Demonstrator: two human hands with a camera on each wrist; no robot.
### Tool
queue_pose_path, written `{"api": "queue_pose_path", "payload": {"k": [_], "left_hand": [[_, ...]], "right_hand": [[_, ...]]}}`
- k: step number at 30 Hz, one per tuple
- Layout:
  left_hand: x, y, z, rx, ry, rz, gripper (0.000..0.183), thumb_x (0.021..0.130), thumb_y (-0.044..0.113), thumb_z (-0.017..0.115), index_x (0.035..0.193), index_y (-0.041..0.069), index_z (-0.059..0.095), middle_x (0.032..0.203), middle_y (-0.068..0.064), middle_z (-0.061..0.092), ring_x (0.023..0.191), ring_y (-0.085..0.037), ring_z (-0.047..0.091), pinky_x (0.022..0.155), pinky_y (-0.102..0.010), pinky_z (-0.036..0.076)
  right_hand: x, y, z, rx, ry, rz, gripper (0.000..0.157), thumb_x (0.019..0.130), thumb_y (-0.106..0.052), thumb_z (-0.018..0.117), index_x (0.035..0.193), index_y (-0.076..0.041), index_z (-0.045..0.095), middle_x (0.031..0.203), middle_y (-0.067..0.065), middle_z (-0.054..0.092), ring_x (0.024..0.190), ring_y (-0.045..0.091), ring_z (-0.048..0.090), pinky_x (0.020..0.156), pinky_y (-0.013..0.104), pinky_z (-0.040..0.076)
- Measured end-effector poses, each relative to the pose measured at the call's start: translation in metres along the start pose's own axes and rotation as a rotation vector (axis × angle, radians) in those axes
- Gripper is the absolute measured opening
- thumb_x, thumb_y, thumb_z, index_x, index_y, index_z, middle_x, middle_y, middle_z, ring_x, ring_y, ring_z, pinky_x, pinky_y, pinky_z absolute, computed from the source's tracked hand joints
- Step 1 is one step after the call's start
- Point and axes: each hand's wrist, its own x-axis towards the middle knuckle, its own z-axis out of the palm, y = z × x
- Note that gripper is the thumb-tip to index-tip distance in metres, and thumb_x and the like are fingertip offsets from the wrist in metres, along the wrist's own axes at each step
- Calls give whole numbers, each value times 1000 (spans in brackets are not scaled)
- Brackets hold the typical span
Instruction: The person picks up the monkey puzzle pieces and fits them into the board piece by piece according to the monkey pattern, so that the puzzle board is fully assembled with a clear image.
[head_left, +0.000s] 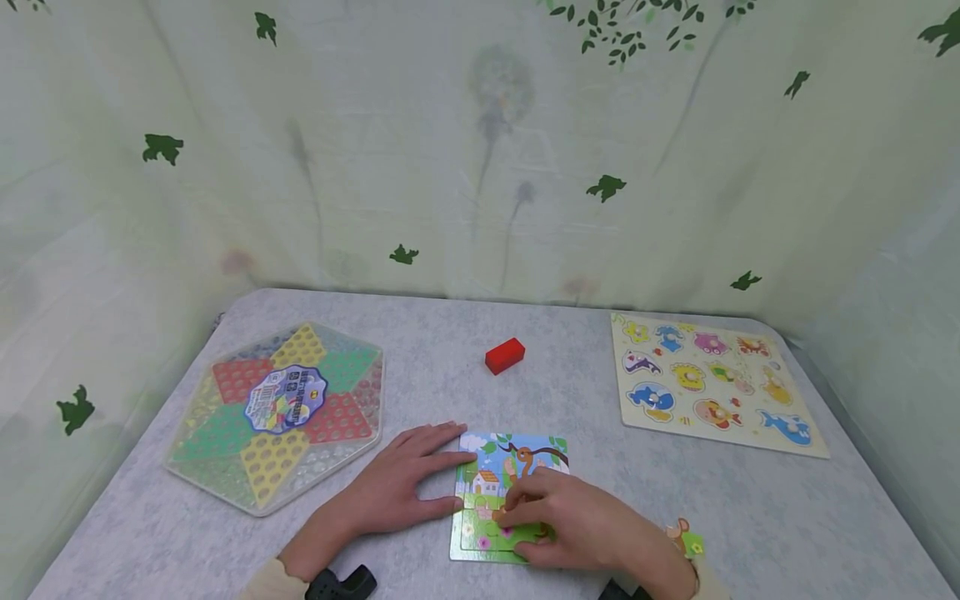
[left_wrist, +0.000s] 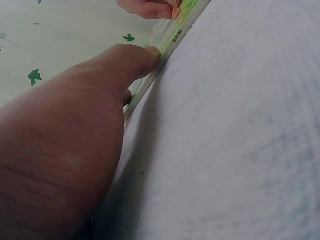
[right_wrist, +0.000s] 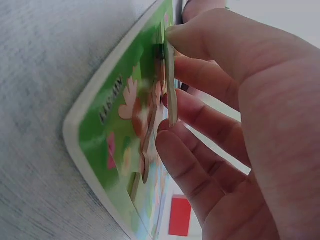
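Observation:
A small picture jigsaw board (head_left: 455, 550) lies on the table, showing a house, a tree branch and an animal. My left hand (head_left: 401, 479) rests at its left side with fingers spread, the thumb (left_wrist: 145, 57) touching the board's edge in the left wrist view. Over the lower right part of the board, my right hand (head_left: 566, 521) pinches a thin puzzle piece (right_wrist: 171, 85) between thumb and fingers. That piece is tilted up, edge-on in the right wrist view, close over the board. The right hand hides part of the picture.
A loose puzzle piece (head_left: 690, 542) lies beside the right forearm. Further back stands a red block (head_left: 505, 357). At left is a hexagonal Chinese checkers board (head_left: 348, 417) under clear plastic; at right, a sea-animal peg puzzle (head_left: 675, 400). A leaf-print curtain (head_left: 450, 167) hangs behind.

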Motion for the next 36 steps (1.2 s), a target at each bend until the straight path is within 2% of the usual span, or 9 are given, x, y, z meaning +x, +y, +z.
{"api": "queue_pose_path", "payload": {"k": [7,21,30,36], "left_hand": [[0,-1,0,2,2,4,55,96,61,63,143,33,62,162,1,44,149,-23,41,117,-50,37],[0,0,-2,-19,-18,-4,54,96,59,65,144,33,61,162,1,44,149,-23,41,116,-51,37],[0,2,-4,-26,-28,-19,54,96,58,66,144,34,61,162,1,43,149,-23,40,117,-51,36],[0,1,-2,-25,-21,-12,54,96,58,65,144,34,61,162,1,44,149,-24,41,116,-51,37]], "right_hand": [[0,-1,2,-19,22,-9,23,92,-29,77,115,-28,79,111,-14,65,99,1,56,87,9,46],[-1,-2,3,-8,-31,52,24,95,-35,76,118,-29,78,116,-16,65,104,0,57,89,15,50],[1,-1,4,0,-13,32,20,96,-32,75,115,-28,79,114,-16,65,103,0,56,90,14,49],[-1,-1,4,-15,-1,18,24,96,-33,74,120,-28,77,116,-17,65,105,1,58,92,16,50]]}}
